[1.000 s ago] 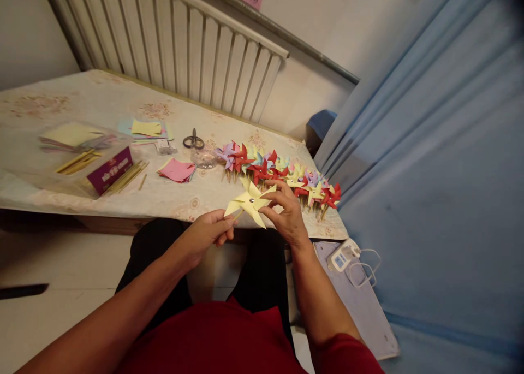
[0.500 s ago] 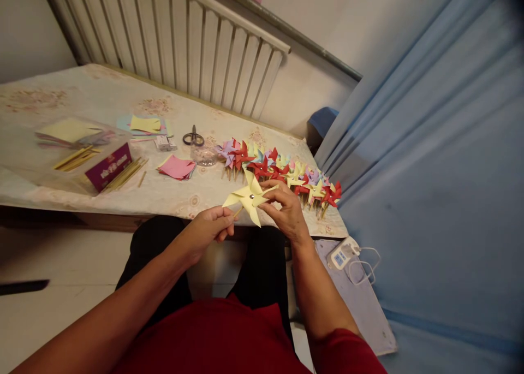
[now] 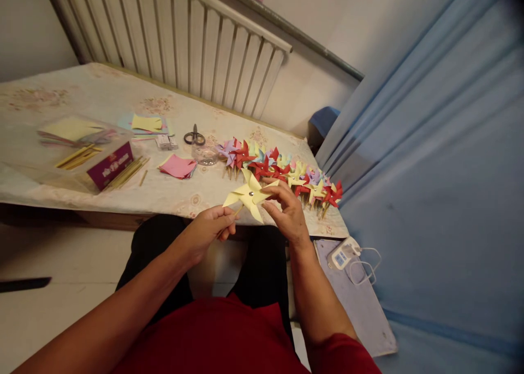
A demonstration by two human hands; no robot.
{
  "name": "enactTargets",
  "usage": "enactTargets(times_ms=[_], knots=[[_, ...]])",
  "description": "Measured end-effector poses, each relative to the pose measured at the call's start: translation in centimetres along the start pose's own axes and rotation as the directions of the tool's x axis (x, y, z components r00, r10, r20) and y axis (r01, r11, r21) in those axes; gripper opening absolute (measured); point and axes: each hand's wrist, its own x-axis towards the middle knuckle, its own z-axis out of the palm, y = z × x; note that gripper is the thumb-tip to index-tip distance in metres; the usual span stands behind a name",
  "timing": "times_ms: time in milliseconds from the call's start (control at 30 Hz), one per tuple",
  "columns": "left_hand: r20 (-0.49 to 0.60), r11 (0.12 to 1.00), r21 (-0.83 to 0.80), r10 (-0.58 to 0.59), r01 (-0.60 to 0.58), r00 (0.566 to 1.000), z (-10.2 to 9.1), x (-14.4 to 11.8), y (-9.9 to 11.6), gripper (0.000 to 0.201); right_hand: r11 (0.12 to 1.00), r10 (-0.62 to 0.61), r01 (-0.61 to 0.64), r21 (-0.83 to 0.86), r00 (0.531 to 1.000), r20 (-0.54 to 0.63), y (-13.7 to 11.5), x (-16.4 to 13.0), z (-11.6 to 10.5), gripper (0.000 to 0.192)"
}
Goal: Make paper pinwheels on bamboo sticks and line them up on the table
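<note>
A yellow paper pinwheel (image 3: pixel 249 194) on a thin wooden stick is held in front of me, just over the near edge of the table (image 3: pixel 172 196). My left hand (image 3: pixel 208 229) pinches the stick below the wheel. My right hand (image 3: pixel 286 210) touches the wheel's right blades with its fingertips. Behind them a row of finished pinwheels (image 3: pixel 282 172), red, yellow, purple and blue, lies along the table toward the right corner.
On the table lie scissors (image 3: pixel 194 137), a small clear dish (image 3: pixel 204 155), pink paper squares (image 3: pixel 177 166), stacks of coloured paper (image 3: pixel 147 124), wooden sticks (image 3: pixel 126 173) and a clear box with a purple label (image 3: pixel 109 165). A radiator (image 3: pixel 184 41) stands behind; a blue curtain (image 3: pixel 429 161) hangs right.
The pinwheel's blades have turned a little between my fingers and both hands have risen slightly. The camera has shifted a bit.
</note>
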Motion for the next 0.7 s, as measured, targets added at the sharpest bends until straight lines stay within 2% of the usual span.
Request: enactTargets(times_ms=[100,267,500,600,700], knots=[[-0.038,0.997,-0.072,-0.003,0.0,0.999,0.0,0.1,-0.2,0.025,0.994,0.073,-0.057,0.092,0.982,-0.173,0.5,-1.2,0.6,0.031],[-0.098,0.983,-0.182,-0.008,-0.01,0.995,0.3,0.3,-0.5,0.027,0.98,0.168,-0.112,0.161,0.907,-0.386,1.4,-3.9,3.5,0.037],[-0.109,0.973,-0.231,-0.003,-0.022,0.994,1.1,0.1,-0.7,0.025,0.949,0.279,-0.178,0.262,0.86,-0.428,1.5,-5.3,8.1,0.042],[-0.094,0.969,-0.248,-0.006,-0.018,0.996,1.3,-0.1,-0.9,0.025,0.933,0.334,-0.23,0.276,0.837,-0.433,1.3,-4.9,8.9,0.042],[-0.078,0.963,-0.268,-0.004,-0.017,0.997,1.7,-0.2,-0.9,0.024,0.926,0.359,-0.256,0.278,0.823,-0.439,1.2,-4.5,9.3,0.033]])
